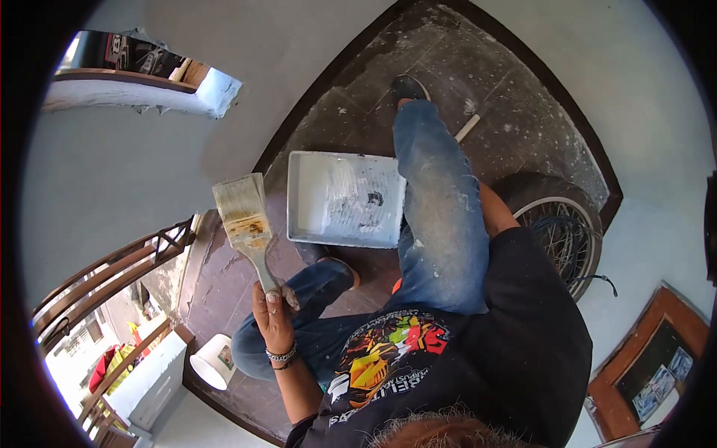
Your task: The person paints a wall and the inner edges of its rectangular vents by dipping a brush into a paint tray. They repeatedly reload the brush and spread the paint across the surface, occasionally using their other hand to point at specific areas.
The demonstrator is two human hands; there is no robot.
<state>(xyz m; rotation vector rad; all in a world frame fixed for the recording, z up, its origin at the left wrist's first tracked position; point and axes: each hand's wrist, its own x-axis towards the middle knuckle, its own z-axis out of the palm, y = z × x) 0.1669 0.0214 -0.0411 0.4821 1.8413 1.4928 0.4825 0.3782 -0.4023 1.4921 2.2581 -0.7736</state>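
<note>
My left hand [273, 315] is closed around the handle of a wide paintbrush [246, 220], whose pale bristles point up toward the wall. The brush has brown stains near its ferrule. To its right a white rectangular paint tray [310, 196] lies on the floor in front of me, with white paint and dark patches inside. My right forearm passes behind my raised knee, and the hand itself is hidden there. A pale stick-like handle [467, 128] shows just beyond that knee.
A spoked wheel with a tyre [590, 213] and dark cable stands at the right. A white bucket [213, 361] sits at the lower left, near a railing [112, 272]. Walls [134, 164] meet the dark tiled floor [358, 112]. A brown frame [609, 388] is at the lower right.
</note>
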